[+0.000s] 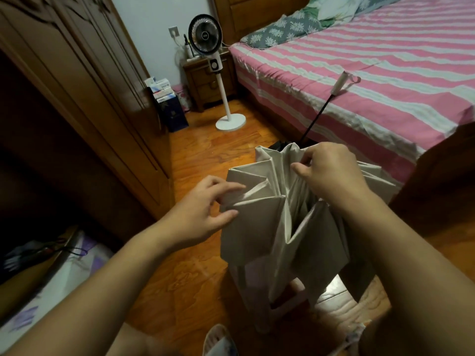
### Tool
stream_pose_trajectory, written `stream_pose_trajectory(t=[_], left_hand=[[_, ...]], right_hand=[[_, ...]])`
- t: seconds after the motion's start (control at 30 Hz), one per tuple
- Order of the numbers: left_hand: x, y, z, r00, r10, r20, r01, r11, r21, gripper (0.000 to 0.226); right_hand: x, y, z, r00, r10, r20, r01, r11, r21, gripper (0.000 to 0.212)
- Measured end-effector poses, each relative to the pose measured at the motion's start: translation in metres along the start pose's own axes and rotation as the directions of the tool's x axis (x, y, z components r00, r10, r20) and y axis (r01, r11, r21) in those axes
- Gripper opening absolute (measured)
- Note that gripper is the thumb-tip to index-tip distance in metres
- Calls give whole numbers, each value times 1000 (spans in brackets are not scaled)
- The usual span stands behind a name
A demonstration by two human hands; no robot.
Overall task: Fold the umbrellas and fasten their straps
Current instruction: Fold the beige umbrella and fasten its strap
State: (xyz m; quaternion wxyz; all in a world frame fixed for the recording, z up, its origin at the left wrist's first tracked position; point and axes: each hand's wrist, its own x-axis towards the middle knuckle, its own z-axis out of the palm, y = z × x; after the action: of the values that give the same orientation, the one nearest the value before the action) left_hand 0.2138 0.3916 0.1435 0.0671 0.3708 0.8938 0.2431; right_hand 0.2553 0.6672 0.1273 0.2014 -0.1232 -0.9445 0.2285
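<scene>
A beige umbrella [259, 237] hangs half collapsed in front of me, its canopy bunched in loose pleats. Its black shaft runs up and away to a white handle [340, 83] with a pink loop, near the bed. My left hand [203, 214] pinches one pleat edge between thumb and fingers at the canopy's left side. My right hand [331, 173] grips the gathered fabric near the middle, fingers curled into the folds. No strap is visible.
A bed [372, 73] with a pink and white striped sheet fills the right. A white standing fan [221, 73] and a wooden nightstand [205, 83] stand at the back. A dark wooden wardrobe [77, 98] lines the left. Wooden floor [195, 155] lies below.
</scene>
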Motion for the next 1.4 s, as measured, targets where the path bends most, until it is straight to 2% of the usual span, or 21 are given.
stream_pose_trajectory(t=[0.07, 0.13, 0.23, 0.37, 0.53, 0.63, 0.8, 0.9, 1.03, 1.17, 1.23, 1.4], left_hand=[[12, 12, 1, 989, -28, 143, 16, 996, 84, 54], [27, 26, 5, 976, -23, 216, -23, 978, 208, 54], [45, 41, 11, 965, -17, 263, -88, 920, 382, 49], [44, 43, 19, 960, 1, 279, -147, 852, 502, 33], [22, 23, 15, 990, 138, 35, -140, 901, 410, 17], [14, 19, 12, 991, 118, -64, -93, 947, 308, 16], [12, 21, 27, 996, 31, -78, -15, 978, 207, 36], [17, 27, 36, 991, -2, -130, 18, 992, 127, 38], [16, 26, 44, 990, 74, -122, -47, 976, 210, 32], [11, 15, 43, 996, -44, -73, 64, 954, 293, 26], [5, 8, 37, 997, -25, -74, 49, 938, 343, 21], [-7, 2, 18, 980, 115, -160, -57, 943, 327, 17]], right_hand=[[0, -1, 5, 999, -38, -16, 37, 999, -16, 25], [0, 0, 11, 998, -56, -33, 56, 998, -29, 24], [1, 0, 18, 997, -63, -50, 62, 998, -23, 23], [2, 5, 17, 997, -34, -65, 33, 999, -3, 24], [4, 15, 15, 997, -5, -75, 3, 1000, -18, 25], [5, 16, 12, 997, 20, -74, -22, 999, -24, 27], [7, 11, 12, 997, 39, -60, -41, 999, -21, 27], [7, 8, 14, 998, 33, -55, -34, 999, -20, 26], [7, 7, 12, 998, 34, -61, -36, 999, -33, 27], [8, 11, 8, 996, 64, -57, -66, 997, -29, 28], [8, 13, 5, 995, 78, -61, -80, 996, -36, 28], [8, 14, 2, 992, 114, -59, -116, 993, -24, 28]])
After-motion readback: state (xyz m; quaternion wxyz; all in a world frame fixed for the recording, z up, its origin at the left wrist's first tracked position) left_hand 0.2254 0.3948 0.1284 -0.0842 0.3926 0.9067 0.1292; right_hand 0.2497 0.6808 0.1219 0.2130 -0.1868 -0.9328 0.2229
